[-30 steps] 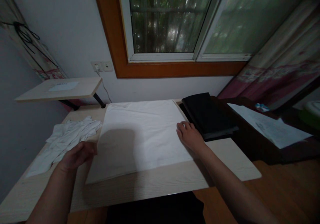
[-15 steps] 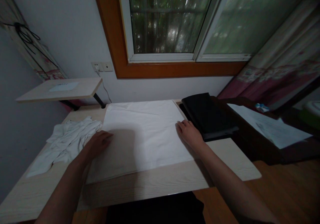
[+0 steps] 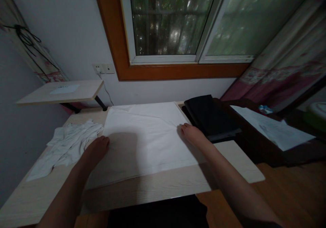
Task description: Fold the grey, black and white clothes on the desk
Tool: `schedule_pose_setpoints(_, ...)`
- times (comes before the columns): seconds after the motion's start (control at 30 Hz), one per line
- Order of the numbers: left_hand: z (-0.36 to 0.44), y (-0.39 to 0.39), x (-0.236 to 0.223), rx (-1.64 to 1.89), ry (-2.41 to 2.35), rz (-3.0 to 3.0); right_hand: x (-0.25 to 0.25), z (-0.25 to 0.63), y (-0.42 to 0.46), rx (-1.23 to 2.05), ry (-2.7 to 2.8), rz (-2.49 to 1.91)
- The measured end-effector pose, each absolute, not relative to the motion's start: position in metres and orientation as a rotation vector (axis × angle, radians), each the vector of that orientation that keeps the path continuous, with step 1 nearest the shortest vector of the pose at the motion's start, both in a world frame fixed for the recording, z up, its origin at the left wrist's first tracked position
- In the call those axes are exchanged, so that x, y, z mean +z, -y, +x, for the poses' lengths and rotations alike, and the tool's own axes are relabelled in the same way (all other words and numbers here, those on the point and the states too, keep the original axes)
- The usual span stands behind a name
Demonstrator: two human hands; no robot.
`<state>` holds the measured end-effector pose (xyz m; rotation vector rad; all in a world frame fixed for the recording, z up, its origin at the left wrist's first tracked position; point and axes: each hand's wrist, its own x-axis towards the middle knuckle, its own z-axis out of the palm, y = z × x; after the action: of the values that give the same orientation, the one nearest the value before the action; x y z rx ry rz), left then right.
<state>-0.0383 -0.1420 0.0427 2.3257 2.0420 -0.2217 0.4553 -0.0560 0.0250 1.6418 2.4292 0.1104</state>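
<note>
A white cloth (image 3: 150, 139) lies spread flat on the pale wooden table in front of me, with a few faint creases running toward its right edge. My left hand (image 3: 101, 145) is closed at the cloth's left edge, its fingers curled in and partly hidden behind the back of the hand. At the right edge, my right hand (image 3: 189, 132) pinches the fabric, and small wrinkles spread from the fingertips. Left of the cloth lies a crumpled heap of white fabric (image 3: 72, 141), apart from it.
Black folded items (image 3: 209, 116) are stacked beyond my right hand. A raised shelf (image 3: 88, 88) on black legs stands at the back left with a paper (image 3: 65, 89) on it. A white sheet (image 3: 272, 127) rests on a dark surface at right. A window (image 3: 173, 24) is behind.
Both hands have closed their fingers at the cloth's side edges. The left hand has shifted slightly left, and creases have appeared near the right hand.
</note>
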Motion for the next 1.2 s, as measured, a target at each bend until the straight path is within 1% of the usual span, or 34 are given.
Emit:
schedule_pose_setpoints(0.1,-0.048,0.142,0.041,-0.256,-2.002,2.301,0.032,0.455,0.059,0.084,-2.428,1.661)
schedule_pose_setpoints(0.5,-0.065,0.168,0.049,-0.328,-1.944,2.156,0.063,0.442,0.092,-0.255,-2.403,1.601)
schedule_pose_setpoints(1.03,-0.086,0.218,0.036,-0.260,-1.852,1.974,0.068,0.439,0.131,-0.394,-2.319,1.567)
schedule_pose_setpoints(1.2,-0.090,0.218,0.042,-0.278,-1.773,1.936,0.075,0.439,0.134,-0.515,-2.295,1.510)
